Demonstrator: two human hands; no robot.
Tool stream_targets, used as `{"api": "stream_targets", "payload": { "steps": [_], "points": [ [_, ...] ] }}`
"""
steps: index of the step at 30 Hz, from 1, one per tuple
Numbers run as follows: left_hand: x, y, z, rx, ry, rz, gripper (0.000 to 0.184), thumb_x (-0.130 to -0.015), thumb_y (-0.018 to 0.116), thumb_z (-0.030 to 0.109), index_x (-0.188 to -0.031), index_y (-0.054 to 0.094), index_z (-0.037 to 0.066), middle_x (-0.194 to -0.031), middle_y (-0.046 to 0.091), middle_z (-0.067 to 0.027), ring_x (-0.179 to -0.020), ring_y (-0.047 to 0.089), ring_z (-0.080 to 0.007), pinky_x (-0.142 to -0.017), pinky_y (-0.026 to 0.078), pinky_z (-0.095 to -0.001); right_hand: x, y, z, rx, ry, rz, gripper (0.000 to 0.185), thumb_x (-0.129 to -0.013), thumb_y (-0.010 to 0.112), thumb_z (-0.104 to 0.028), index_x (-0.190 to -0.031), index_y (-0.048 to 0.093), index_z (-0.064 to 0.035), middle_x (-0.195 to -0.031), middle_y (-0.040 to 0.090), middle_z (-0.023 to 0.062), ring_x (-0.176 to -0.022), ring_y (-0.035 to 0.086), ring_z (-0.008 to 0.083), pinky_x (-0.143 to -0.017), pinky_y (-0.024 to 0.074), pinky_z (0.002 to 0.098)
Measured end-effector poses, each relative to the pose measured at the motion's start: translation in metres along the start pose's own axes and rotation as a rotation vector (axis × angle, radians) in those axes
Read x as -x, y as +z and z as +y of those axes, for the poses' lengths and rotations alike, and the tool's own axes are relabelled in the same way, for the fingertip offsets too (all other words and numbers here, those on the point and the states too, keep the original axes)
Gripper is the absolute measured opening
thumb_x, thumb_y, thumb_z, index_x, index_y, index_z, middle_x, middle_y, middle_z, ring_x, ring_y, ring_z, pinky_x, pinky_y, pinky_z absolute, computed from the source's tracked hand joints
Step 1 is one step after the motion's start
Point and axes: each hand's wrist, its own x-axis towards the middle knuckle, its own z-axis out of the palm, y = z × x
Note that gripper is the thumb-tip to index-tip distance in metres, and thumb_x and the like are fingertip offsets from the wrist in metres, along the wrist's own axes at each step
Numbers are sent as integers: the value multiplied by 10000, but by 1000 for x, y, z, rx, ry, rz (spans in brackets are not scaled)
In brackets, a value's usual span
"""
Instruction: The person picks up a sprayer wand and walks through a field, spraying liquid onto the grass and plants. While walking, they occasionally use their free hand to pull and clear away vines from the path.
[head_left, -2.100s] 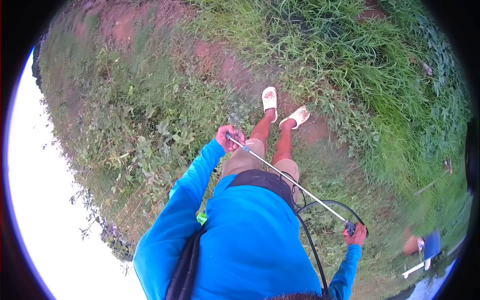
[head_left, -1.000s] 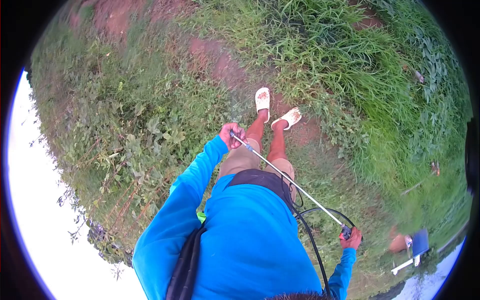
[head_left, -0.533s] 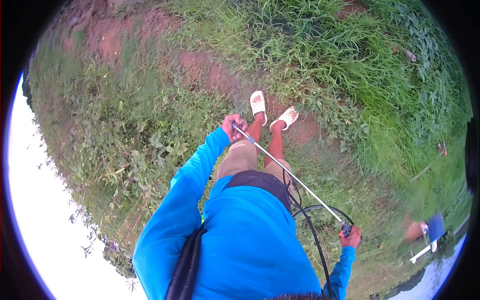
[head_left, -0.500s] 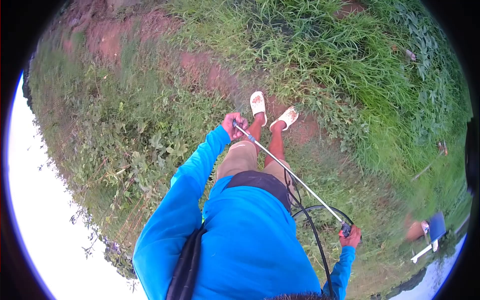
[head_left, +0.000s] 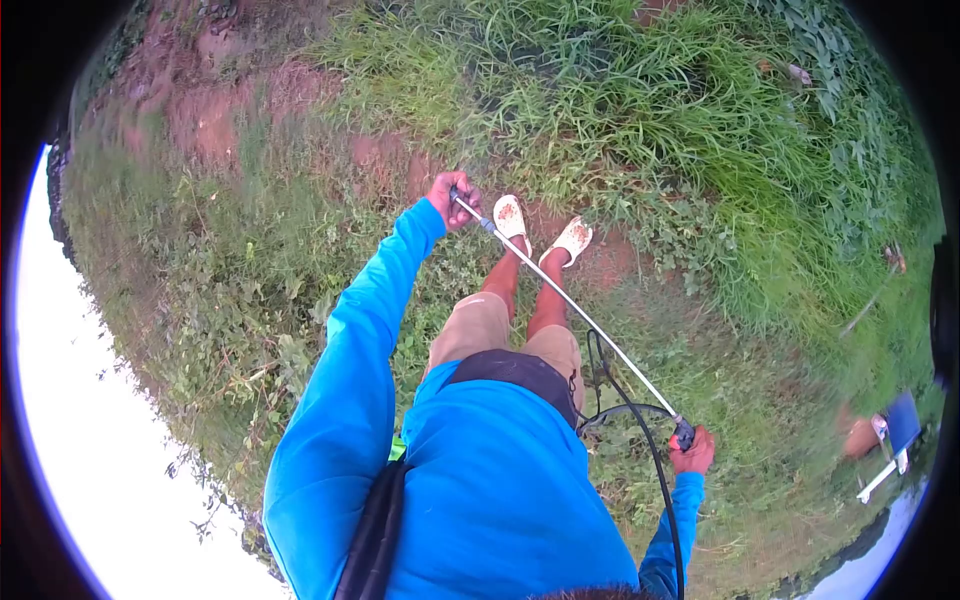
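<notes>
A thin metal spray wand (head_left: 585,317) slants across the front of my body, above my legs. My left hand (head_left: 453,201) is closed around its far tip, by the dark nozzle (head_left: 456,194); a grey-blue fitting (head_left: 487,225) sits just below the fingers. At the other end, my right hand (head_left: 693,453) grips the dark trigger handle (head_left: 684,433), which has a bit of red on it. A black hose (head_left: 655,470) loops near the handle and runs down beside my right arm.
White clogs (head_left: 510,217) on my feet stand on reddish soil. Tall grass (head_left: 700,130) grows ahead and to the right, low leafy weeds (head_left: 270,290) to the left. A dark strap (head_left: 373,530) crosses my left side. A blue panel-like object (head_left: 903,422) stands at far right.
My left hand has moved forward and slightly left with the nozzle end. My right hand has shifted slightly forward with the handle, and the hose has swung a little.
</notes>
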Motion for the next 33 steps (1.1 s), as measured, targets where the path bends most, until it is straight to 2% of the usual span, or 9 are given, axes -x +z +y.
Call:
{"api": "stream_targets", "payload": {
  "steps": [8,13,14,18,23,25,26,28,33],
  "points": [
    [-17,20,19,-6,-101,-64,225,-760,466,324,-608,428,161,-639,499,-98,-369,484,-233,-229,264,-259,8,10,-8,-61,67,-11,361,-614,712,-233,-836,495,-50,-779,561,177,-756,537,390,-691,443,474],
    [-34,49,38,-236,-211,-14,281,-753,463,332,-621,530,93,-605,573,-109,-364,484,-178,-242,281,-248,14,21,-11,-178,102,-19,330,-576,755,-208,-746,521,-50,-727,568,169,-687,555,379,-622,448,459],
    [-41,55,40,-334,-164,-45,474,-771,463,463,-667,590,19,-638,631,-131,-359,484,-157,-276,325,-239,18,28,-12,-181,109,-13,330,-576,755,-208,-746,521,-50,-727,568,169,-687,555,379,-622,448,459],
    [-29,119,60,-217,-146,-34,729,-776,372,694,-800,624,10,-687,641,-130,-466,565,-186,-399,430,-254,37,66,-23,-347,171,-54,325,-656,702,-272,-847,521,-83,-731,557,171,-687,547,391,-633,458,454],
    [-35,105,24,-256,-85,-70,689,-816,339,659,-985,579,36,-861,658,-105,-631,603,-187,-540,477,-316,45,77,-81,-570,268,-46,345,-633,717,-232,-899,548,-92,-731,584,134,-705,577,353,-629,463,441],
    [-31,92,-7,-388,-122,56,657,-837,330,636,-1005,577,51,-850,654,-80,-635,587,-176,-576,476,-317,45,86,-93,-947,387,-135,221,-687,687,-122,-861,583,-36,-705,582,70,-614,567,224,-577,460,365],
    [-30,81,-22,-451,-151,99,643,-846,325,626,-1019,575,60,-849,652,-68,-642,581,-170,-597,477,-318,45,86,-95,-950,391,-115,221,-687,687,-122,-861,583,-36,-705,582,70,-614,567,224,-577,460,365],
    [-21,56,-50,-511,-190,125,627,-869,301,615,-1033,573,75,-872,650,-56,-663,577,-164,-628,481,-324,43,82,-98,-1546,492,-333,239,-712,662,-99,-917,557,-39,-699,555,55,-589,555,200,-561,463,334],
    [0,10,-85,-469,-309,246,587,-901,311,587,-1035,571,77,-906,646,-50,-692,579,-168,-636,485,-344,8,8,-107,-1925,422,-342,264,-749,611,-104,-984,505,-47,-674,541,72,-570,553,203,-540,476,334]
  ]
}}
